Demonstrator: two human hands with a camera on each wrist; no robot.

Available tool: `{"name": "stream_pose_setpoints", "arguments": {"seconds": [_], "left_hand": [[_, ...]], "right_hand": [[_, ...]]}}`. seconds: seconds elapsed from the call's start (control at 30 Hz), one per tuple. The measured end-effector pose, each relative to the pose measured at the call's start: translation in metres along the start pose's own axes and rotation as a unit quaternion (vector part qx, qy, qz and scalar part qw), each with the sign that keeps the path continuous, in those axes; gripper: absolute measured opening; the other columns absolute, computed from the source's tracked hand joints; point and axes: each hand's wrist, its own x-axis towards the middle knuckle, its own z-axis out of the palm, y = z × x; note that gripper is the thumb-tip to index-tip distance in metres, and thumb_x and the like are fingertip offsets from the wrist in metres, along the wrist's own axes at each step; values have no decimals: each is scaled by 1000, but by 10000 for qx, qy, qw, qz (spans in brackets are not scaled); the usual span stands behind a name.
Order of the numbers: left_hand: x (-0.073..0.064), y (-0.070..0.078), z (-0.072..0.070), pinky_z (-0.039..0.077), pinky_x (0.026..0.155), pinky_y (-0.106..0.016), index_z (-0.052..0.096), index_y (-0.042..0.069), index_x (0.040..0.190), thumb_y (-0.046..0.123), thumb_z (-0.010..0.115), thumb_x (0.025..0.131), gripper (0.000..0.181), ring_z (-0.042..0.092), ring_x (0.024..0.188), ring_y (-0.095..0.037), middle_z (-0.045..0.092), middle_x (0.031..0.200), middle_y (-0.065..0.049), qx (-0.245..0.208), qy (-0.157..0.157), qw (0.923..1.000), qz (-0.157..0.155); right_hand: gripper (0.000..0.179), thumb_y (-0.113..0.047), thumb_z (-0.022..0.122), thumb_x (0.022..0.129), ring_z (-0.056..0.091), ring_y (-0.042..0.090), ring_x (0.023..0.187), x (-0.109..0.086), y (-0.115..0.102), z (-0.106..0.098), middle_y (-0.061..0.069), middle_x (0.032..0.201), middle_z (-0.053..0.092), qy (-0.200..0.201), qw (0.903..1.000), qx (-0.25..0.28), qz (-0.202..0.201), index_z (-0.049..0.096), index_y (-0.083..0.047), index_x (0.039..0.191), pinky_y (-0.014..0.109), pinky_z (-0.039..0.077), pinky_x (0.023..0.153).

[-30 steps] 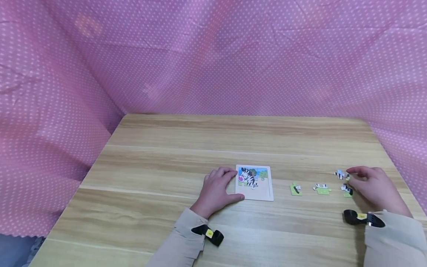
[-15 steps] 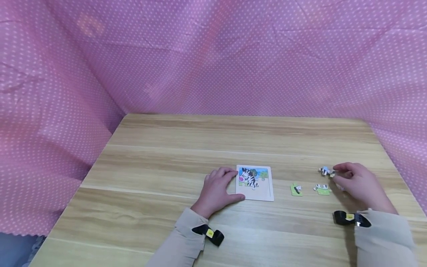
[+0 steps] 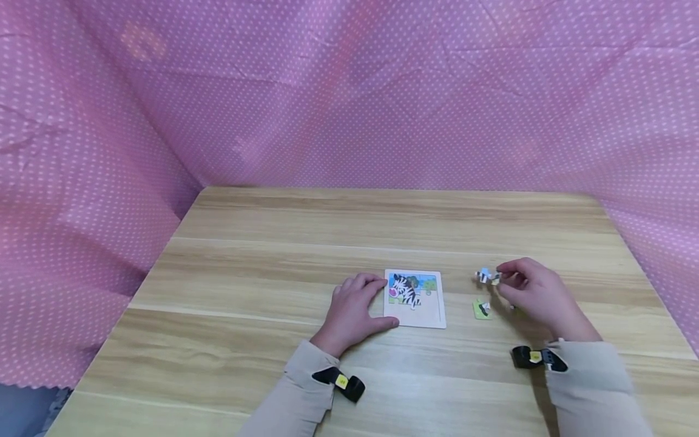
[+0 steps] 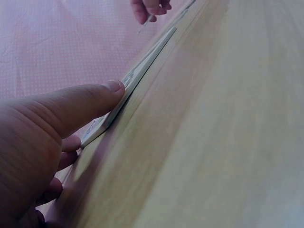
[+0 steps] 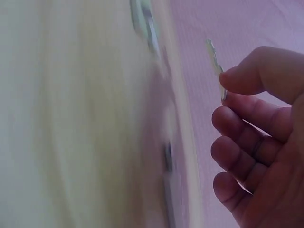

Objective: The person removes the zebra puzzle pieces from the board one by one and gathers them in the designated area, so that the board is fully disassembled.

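In the head view, my left hand (image 3: pixel 354 315) steadies a square jigsaw puzzle board (image 3: pixel 431 317) at its left side, thumb at the lower left and forefinger higher up. The left wrist view has the thumb (image 4: pixel 102 99) against the edge of the board. Part of a zebra picture fills the board's upper left; its lower right is bare. My right hand (image 3: pixel 543 297) pinches a puzzle piece (image 3: pixel 483 277) between thumb and forefinger, raised off the table. Seen edge-on in the right wrist view, that puzzle piece (image 5: pixel 214 61) is tilted.
A green puzzle piece (image 3: pixel 482 309) lies on the wooden table (image 3: pixel 273 255) right of the board. Another piece (image 3: pixel 512 307) is mostly hidden by the right hand. Pink dotted cloth (image 3: pixel 349 109) hangs behind the table and at its sides.
My right hand has moved left with the pinched puzzle piece, passing above the loose pieces towards the board. The left hand and the board stay in place.
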Motion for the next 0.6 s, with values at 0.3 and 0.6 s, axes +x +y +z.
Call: {"name": "stream_pose_setpoints", "arguments": {"seconds": [0.3, 0.6], "left_hand": [[0, 0, 0, 32, 101, -45, 56, 21, 144, 61, 78, 76, 82, 44, 128, -22, 51, 141, 2, 2, 1, 10000, 0], [0, 0, -1, 33, 101, -46, 56, 20, 144, 61, 78, 76, 82, 44, 128, -22, 51, 141, 2, -4, -1, 10000, 8]], "right_hand": [[29, -11, 73, 86, 55, 19, 83, 3, -25, 22, 4, 98, 65, -320, 9991, 97, -266, 68, -3, 114, 30, 47, 69], [29, -14, 78, 84, 56, 16, 86, 6, -51, 45, 0, 100, 65, -598, 9962, 82, -623, 72, -8, 112, 35, 48, 75]]}}
